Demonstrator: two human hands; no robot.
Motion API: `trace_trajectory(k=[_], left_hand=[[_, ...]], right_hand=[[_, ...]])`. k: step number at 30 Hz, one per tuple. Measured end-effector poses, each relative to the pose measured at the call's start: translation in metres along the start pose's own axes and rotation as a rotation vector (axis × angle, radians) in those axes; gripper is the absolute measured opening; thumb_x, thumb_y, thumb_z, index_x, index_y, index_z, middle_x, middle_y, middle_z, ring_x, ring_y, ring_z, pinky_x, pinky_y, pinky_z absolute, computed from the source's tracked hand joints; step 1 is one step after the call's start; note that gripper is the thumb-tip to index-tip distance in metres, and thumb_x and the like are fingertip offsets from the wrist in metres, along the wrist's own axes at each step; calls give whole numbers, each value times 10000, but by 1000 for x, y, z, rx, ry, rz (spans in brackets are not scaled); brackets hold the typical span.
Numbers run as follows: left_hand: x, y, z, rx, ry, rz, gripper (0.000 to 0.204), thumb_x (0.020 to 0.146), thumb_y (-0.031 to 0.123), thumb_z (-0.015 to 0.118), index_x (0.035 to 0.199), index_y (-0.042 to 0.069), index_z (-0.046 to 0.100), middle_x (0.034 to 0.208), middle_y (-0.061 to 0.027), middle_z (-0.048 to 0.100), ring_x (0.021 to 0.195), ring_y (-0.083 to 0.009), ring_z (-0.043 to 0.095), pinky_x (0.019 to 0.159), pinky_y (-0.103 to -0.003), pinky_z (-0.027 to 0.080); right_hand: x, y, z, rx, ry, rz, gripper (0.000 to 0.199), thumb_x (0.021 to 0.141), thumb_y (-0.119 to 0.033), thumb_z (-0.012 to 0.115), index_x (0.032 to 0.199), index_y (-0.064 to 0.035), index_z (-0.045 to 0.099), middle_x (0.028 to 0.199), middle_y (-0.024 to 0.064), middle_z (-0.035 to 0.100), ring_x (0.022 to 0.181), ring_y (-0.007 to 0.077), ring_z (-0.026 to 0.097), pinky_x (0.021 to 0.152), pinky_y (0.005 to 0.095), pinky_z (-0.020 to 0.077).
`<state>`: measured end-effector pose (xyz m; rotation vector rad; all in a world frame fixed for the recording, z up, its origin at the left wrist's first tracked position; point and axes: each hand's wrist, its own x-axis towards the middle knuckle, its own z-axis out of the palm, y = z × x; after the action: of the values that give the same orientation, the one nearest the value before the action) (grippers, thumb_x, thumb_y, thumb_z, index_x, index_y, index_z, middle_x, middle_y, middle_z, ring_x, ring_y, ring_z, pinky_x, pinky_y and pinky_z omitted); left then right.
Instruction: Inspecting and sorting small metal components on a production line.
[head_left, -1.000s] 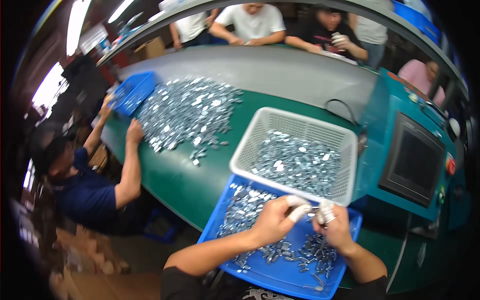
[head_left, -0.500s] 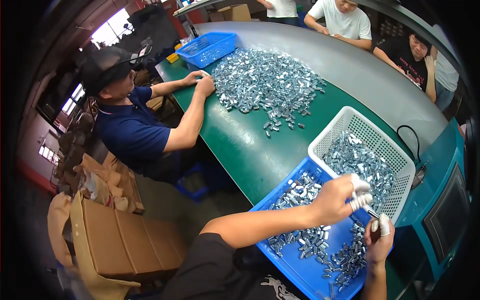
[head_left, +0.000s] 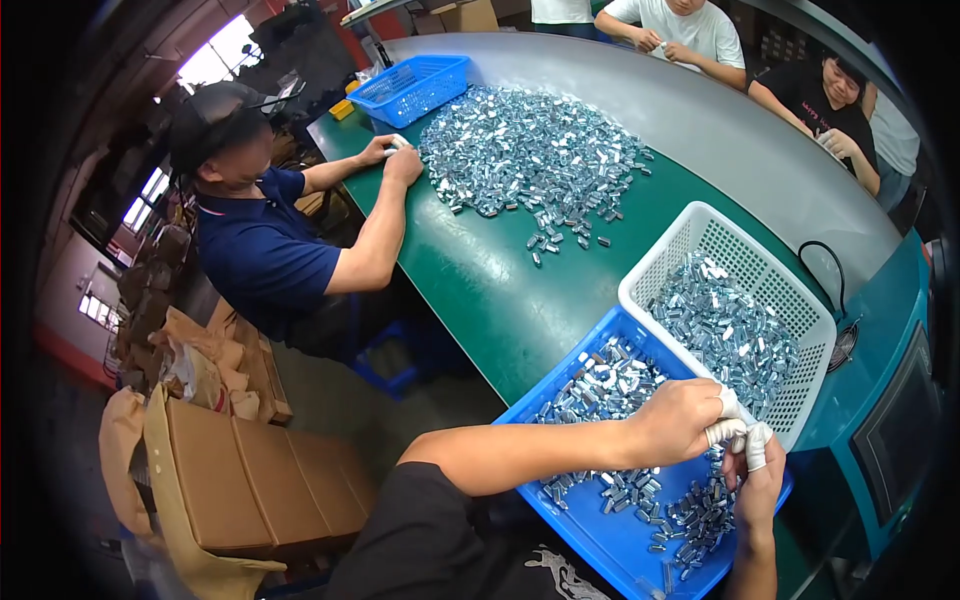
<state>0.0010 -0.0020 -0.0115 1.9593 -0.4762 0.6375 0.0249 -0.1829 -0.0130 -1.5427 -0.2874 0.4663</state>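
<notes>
Over the blue tray (head_left: pixel 610 515), my two hands meet with their fingertips together. My left hand (head_left: pixel 690 415), white tape or finger cots on its fingers, is closed in a pinch around a small shiny metal piece (head_left: pixel 738 441), mostly hidden by fingers. My right hand (head_left: pixel 757 478), its thumb also wrapped in white, is closed just below; what it grips is hidden. Loose metal pieces (head_left: pixel 632 490) of the same silvery kind lie in the tray under my hands. Against the tray's far side stands a white perforated basket (head_left: pixel 690 228) holding many more pieces (head_left: pixel 735 330).
A large heap of metal pieces (head_left: pixel 530 150) covers the far part of the green table (head_left: pixel 470 270). Behind it is a blue basket (head_left: pixel 410 88). A co-worker (head_left: pixel 265 240) sits at left, hands by the heap. A teal machine (head_left: pixel 890 400) stands right; cartons (head_left: pixel 240 470) lower left.
My hands have drawn together; the metal rod-like part seen between them is now mostly covered by fingers. Across the table, a person in black has lowered a hand from beside the head.
</notes>
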Motion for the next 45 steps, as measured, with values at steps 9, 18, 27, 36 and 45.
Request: trace_trajectory(k=[9,18,27,36,45], left_hand=[[-30,4,22,241,-585,-96,437,665,414,726,776,13,591,723,-133,572,743,-328,575,651,-439,465],[-54,-3,46,339,-799,-69,240,590,152,693,785,39,613,823,-104,609,834,-269,588,740,-375,459],[-52,-14,49,199,-766,-185,175,640,105,658,772,14,588,780,-141,595,788,-333,601,683,-442,480],[-35,-8,32,-32,-591,-355,152,669,90,657,773,8,583,742,-153,609,686,-340,613,613,-421,490],[-12,-8,12,-390,-258,-487,181,730,70,654,880,-10,590,738,-70,627,643,-130,603,568,-264,485]], right_hand=[[5,14,-19,133,193,-95,314,975,-340,419,808,-85,490,561,-15,447,393,25,314,357,176,234],[7,4,-3,134,95,-132,327,990,-298,384,785,-63,482,697,1,476,429,14,332,378,160,244],[6,7,-9,114,7,-110,360,985,-360,377,857,-46,499,677,-15,467,436,10,340,381,165,258],[3,0,-1,96,65,-121,391,985,-348,381,771,-44,501,660,-7,464,430,20,338,378,170,238],[3,8,-10,87,-9,-137,329,983,-347,388,911,-53,518,696,0,502,436,13,350,386,163,252]])
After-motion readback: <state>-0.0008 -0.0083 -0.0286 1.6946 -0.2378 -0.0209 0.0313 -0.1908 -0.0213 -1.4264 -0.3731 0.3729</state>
